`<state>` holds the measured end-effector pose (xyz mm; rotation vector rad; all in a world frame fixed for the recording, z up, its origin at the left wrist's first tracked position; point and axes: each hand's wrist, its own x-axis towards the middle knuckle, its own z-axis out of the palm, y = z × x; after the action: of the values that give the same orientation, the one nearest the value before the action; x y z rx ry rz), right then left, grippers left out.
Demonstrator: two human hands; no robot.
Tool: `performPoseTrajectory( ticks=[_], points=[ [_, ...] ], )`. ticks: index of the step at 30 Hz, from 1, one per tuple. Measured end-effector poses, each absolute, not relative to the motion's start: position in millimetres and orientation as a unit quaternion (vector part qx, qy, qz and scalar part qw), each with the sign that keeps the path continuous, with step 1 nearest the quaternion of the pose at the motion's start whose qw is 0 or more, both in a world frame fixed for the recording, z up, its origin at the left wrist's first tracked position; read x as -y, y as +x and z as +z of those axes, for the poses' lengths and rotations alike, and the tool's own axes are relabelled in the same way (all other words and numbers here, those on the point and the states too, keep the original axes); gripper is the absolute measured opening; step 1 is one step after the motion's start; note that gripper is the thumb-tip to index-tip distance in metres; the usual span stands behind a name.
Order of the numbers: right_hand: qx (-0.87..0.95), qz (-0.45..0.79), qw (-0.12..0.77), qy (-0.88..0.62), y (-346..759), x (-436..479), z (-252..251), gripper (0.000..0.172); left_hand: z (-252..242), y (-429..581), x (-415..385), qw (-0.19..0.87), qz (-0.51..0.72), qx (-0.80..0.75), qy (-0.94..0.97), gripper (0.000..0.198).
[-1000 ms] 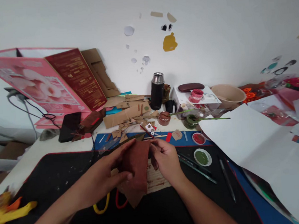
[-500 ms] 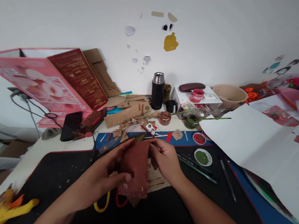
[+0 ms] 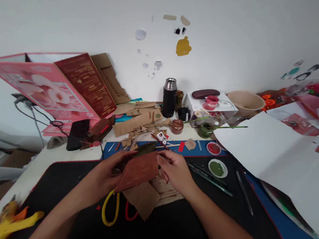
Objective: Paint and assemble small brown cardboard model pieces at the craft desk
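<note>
A brown-painted piece of cardboard (image 3: 138,170) is held up over the black mat (image 3: 78,178) between both hands. My left hand (image 3: 110,174) grips its left end, some fingers hidden behind it. At the right end, my right hand (image 3: 175,168) pinches the edge between thumb and fingers. Beneath it lie a plain cardboard piece (image 3: 144,200) and a brown-stained corrugated piece (image 3: 168,189). Scissors with one yellow handle loop (image 3: 110,208) and one red loop (image 3: 130,211) lie partly covered below the held piece.
At left lies a yellow glue gun (image 3: 16,221). Pens (image 3: 209,178) and a lid of green paint (image 3: 217,168) are at right. Behind stand a black thermos (image 3: 170,98), a brown paint jar (image 3: 177,126) and cardboard scraps (image 3: 137,123). White paper (image 3: 277,154) covers the right side.
The brown piece has been tilted from upright to lying more sideways, exposing more of the plain cardboard underneath. A small red scrap now shows on the mat beside the yellow handle.
</note>
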<state>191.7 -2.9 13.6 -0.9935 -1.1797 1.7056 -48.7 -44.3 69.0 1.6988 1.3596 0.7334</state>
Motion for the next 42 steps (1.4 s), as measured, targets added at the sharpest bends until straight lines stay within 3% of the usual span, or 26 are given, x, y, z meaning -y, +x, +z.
performPoseTrajectory(
  ticks=[3, 7, 15, 26, 33, 42],
  points=[
    [0.467, 0.678, 0.407, -0.395, 191.2, 1.1, 9.8, 0.043, 64.0, -27.0, 38.7, 0.46, 0.282, -0.534, 0.651, 0.049],
    [0.466, 0.676, 0.412, -0.395, 193.4, -1.1, 6.8, 0.044, 58.1, -15.8, 29.7, 0.42, 0.288, -0.56, 0.654, 0.033],
    [0.571, 0.603, 0.384, -0.403, 193.5, 6.2, 4.9, 0.04, 60.2, -18.1, 27.7, 0.454, 0.312, -0.545, 0.632, 0.035],
    [0.556, 0.617, 0.388, -0.398, 190.4, 9.4, -1.9, 0.039, 47.0, -1.2, 29.1, 0.525, 0.377, -0.508, 0.57, 0.027],
    [0.585, 0.585, 0.395, -0.4, 191.3, 9.6, 1.5, 0.038, 33.4, 0.9, 30.0, 0.602, 0.41, -0.498, 0.47, 0.039],
    [0.522, 0.695, 0.359, -0.34, 189.8, 8.3, 6.0, 0.044, 47.3, -4.9, 29.7, 0.582, 0.401, -0.497, 0.505, 0.034]
  ],
)
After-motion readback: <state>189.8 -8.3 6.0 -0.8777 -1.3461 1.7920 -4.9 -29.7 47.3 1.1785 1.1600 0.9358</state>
